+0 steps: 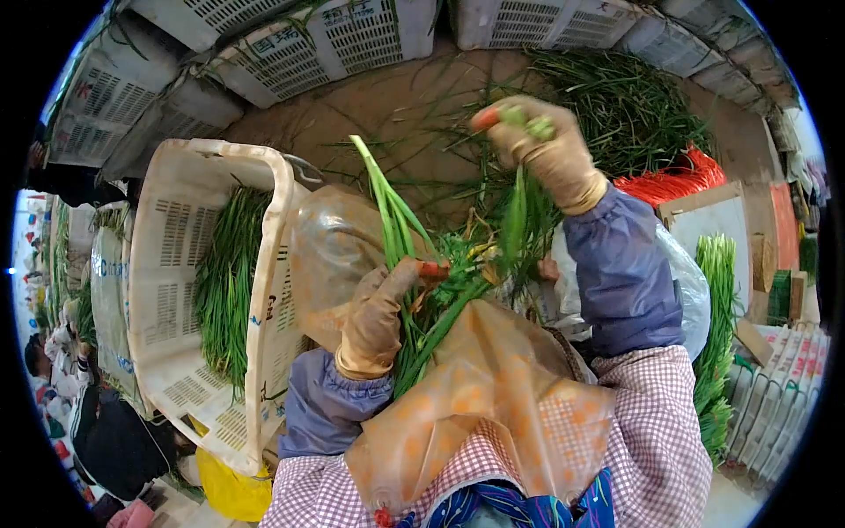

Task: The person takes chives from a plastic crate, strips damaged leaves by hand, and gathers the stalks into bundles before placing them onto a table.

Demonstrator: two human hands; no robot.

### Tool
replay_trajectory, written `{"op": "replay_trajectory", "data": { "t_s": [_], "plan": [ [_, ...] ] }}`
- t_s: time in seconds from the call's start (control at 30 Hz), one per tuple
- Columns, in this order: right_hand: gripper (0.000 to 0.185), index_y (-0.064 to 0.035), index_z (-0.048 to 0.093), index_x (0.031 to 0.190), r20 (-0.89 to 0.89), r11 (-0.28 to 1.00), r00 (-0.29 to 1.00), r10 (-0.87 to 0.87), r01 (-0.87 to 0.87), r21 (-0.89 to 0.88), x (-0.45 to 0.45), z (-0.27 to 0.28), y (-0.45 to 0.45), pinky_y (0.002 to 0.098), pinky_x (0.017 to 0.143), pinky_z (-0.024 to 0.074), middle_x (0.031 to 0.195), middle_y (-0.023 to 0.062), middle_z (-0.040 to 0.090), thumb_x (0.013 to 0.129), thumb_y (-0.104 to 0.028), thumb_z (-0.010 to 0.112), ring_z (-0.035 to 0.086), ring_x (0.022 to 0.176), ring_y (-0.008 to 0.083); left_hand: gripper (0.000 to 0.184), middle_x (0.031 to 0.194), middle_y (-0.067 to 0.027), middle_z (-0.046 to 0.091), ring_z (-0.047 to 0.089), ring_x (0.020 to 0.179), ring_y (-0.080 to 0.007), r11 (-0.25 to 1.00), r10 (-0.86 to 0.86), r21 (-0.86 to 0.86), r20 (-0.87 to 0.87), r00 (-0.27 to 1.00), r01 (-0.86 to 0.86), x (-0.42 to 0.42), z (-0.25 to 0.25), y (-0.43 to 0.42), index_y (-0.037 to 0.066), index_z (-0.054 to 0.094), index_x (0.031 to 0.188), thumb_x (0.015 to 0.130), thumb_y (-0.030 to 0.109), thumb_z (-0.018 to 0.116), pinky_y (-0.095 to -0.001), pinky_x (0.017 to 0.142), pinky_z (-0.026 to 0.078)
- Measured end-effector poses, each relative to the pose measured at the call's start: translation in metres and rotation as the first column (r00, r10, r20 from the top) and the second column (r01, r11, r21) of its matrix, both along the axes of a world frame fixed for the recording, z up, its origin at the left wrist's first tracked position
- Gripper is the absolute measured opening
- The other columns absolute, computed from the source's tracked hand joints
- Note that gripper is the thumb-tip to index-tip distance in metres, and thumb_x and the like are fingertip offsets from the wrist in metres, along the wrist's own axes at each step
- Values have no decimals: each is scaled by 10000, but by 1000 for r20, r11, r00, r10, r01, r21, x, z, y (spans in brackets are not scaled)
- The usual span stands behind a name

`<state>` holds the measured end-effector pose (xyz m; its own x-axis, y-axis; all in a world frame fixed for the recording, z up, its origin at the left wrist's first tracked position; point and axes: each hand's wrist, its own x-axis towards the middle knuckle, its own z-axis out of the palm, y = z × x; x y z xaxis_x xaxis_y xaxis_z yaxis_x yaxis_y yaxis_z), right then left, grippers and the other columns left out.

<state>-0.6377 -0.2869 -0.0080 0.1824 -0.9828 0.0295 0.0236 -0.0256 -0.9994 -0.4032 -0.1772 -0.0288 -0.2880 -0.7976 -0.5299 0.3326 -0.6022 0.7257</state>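
My left hand (380, 319), in a tan glove with a red-orange cover on the thumb, is closed around long green leafy stalks (387, 202). Their pale ends point up and away from me. Raised at the upper right, my right hand (539, 150) is smeared by motion. It wears a similar glove, with orange and green coverings at the fingertips, and its fingers look curled. Green leaves (515, 216) trail just below its palm and seem gripped in it. More loose greens (440, 330) lie across my lap on a translucent orange-patterned apron (493, 370).
At my left a white plastic crate (268, 352) lies tipped, with bundled greens (231, 290) inside. A heap of leaf scraps (616, 101) covers the floor ahead, beside red strings (682, 180). Upright greens (715, 334) stand at right. White crates (330, 48) line the back.
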Motion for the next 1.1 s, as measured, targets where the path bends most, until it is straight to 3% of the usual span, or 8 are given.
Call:
{"op": "replay_trajectory", "data": {
  "t_s": [0.37, 0.47, 0.53, 0.6, 0.8, 0.9, 0.97, 1.1],
  "plan": [
    [216, -14, 615, 927, 373, 891, 889, 266, -375, 258, 47, 7, 1, 186, 445, 304, 626, -25, 507, 808, -193, 629, 408, 499, 40, 318, 909, -96, 620, 598, 807, -169, 934, -189, 193, -442, 877, 299, 1, 20, -14, -31, 587, 1021, 863, 236, 517, -261, 718, 474],
    [190, -10, 615, 901, 398, 896, 891, 220, -346, 278, 44, 9, 4, 190, 438, 313, 608, -28, 494, 811, -177, 628, 411, 486, 46, 496, 977, -148, 615, 614, 840, -223, 991, -132, -1, -236, 963, 136, 3, -2, -22, -47, 482, 1182, 794, 234, 609, -316, 752, 503],
    [170, -7, 617, 894, 302, 920, 939, 165, -257, 296, 46, 11, 9, 191, 445, 327, 609, -30, 493, 816, -157, 626, 417, 491, 47, 365, 934, -118, 603, 595, 815, -159, 662, 83, -632, 595, 799, 402, -5, 9, -23, -35, 504, 1145, 909, 240, 463, -265, 682, 490],
    [144, -15, 621, 869, 308, 926, 944, 122, -220, 307, 45, 13, 12, 198, 450, 343, 629, -20, 517, 799, -140, 643, 438, 501, 55, 356, 939, -114, 606, 600, 811, -158, 905, 23, -423, 173, 985, 54, -16, 35, -25, -26, 503, 1148, 929, 247, 435, -258, 668, 497],
    [117, -40, 598, 846, 388, 917, 917, 97, -233, 324, 32, 8, 11, 209, 494, 413, 709, 0, 579, 771, -96, 669, 522, 568, 79, 324, 904, -99, 606, 603, 739, -139, 910, -66, -391, 186, 980, 136, -27, 42, -30, -20, 514, 1101, 932, 244, 435, -234, 630, 493],
    [159, -46, 575, 903, 399, 912, 915, 59, -211, 351, 34, 11, 12, 219, 514, 437, 756, 8, 584, 779, -95, 661, 544, 604, 89, 290, 819, -66, 600, 580, 642, -108, 528, 40, -708, 573, 819, 469, -29, 34, -39, 0, 525, 1028, 923, 261, 454, -216, 558, 474],
    [222, -37, 565, 985, 505, 901, 857, 100, -293, 319, 31, 4, 9, 237, 539, 464, 793, 24, 595, 788, -94, 648, 561, 629, 104, 242, 742, -39, 580, 545, 558, -92, 962, -235, -141, 24, 972, 236, -34, 42, -49, 24, 526, 977, 907, 252, 481, -209, 487, 444],
    [284, -27, 597, 1030, 499, 863, 840, 212, -401, 307, 26, 15, 9, 237, 548, 457, 768, 28, 607, 777, -137, 663, 560, 628, 107, 268, 729, -62, 576, 530, 520, -98, 943, -329, 14, -89, 940, 331, -38, 48, -57, 19, 551, 1062, 879, 213, 520, -179, 435, 427]
  ]
}}
